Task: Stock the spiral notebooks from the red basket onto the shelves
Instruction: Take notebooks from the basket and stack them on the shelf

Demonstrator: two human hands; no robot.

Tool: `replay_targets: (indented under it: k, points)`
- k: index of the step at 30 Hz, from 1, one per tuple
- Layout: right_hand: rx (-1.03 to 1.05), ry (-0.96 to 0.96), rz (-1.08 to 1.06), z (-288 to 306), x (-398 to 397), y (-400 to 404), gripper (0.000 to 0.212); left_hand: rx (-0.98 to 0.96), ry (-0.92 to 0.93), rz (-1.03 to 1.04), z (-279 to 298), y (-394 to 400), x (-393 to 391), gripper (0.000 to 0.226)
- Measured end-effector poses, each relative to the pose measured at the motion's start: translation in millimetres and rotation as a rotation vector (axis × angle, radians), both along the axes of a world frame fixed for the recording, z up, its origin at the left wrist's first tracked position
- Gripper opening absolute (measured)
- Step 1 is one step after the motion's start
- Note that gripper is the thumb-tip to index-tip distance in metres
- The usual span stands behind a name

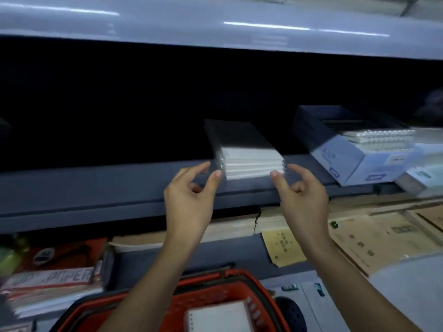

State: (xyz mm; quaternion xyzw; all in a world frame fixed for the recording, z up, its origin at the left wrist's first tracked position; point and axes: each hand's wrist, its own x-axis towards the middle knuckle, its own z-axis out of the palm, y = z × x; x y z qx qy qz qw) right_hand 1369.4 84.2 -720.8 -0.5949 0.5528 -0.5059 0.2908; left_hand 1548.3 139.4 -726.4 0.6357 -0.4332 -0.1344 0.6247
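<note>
Stack of spiral notebooks [247, 152] sits on the dark shelf [96, 185], black cover up. Left hand [189, 195] at its 9 o'clock, right hand [303, 195] at 3 o'clock; each grip apart, fingertips at the stack's corners. Red basket [230, 281] at 6 o'clock holds another notebook [220, 317].

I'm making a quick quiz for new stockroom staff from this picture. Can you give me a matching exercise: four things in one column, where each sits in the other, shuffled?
Things:
1. stack of notebooks
2. red basket
3. blue box
4. brown envelopes

Places:
A. lower shelf, on the right
B. bottom of the view, between the forearms
C. shelf edge, between the left hand and right hand
D. same shelf, right of the stack

Pairs: 1-C, 2-B, 3-D, 4-A
</note>
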Motion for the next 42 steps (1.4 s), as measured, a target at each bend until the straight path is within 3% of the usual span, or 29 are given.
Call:
replay_targets:
  k: [6, 9, 12, 16, 20, 23, 26, 32, 35, 38, 42]
  points:
    - [0.176, 0.136, 0.168, -60, -21, 84, 0.011, 0.155, 0.175, 0.017, -87, 81, -13, 0.013]
    - [0.349, 0.361, 0.246, -121, -27, 122, 0.015, 0.334, 0.219, 0.027, -146, 134, -31, 0.021]
    - [0.576, 0.543, 0.318, -168, -30, 141, 0.025, 0.52, 0.141, 0.064, -194, 173, -45, 0.015]
    - [0.803, 0.643, 0.437, -190, -33, 155, 0.031, 0.686, 0.049, 0.043, -221, 200, -53, 0.018]
    - [0.84, 0.595, 0.417, -190, -28, 163, 0.018, 0.751, 0.107, -0.05, -222, 213, -58, 0.024]
    - [0.858, 0.599, 0.367, -188, -25, 167, 0.029, 0.744, 0.175, -0.055, -219, 218, -57, 0.032]
    - [0.886, 0.566, 0.328, -190, -24, 169, 0.02, 0.75, 0.266, -0.049, -218, 221, -55, 0.035]
    - [0.965, 0.288, 0.244, -182, -30, 173, 0.011, 0.735, 0.637, -0.14, -201, 228, -55, 0.043]
    - [0.998, 0.161, 0.197, -176, -29, 182, 0.003, 0.698, 0.718, -0.245, -192, 232, -53, 0.063]
    - [1.022, 0.032, 0.222, -158, -29, 191, 0.012, 0.609, 0.814, -0.273, -182, 236, -43, 0.073]
    - [1.028, -0.219, 0.368, -113, -35, 188, 0.023, 0.43, 1.024, -0.328, -150, 240, -28, 0.064]
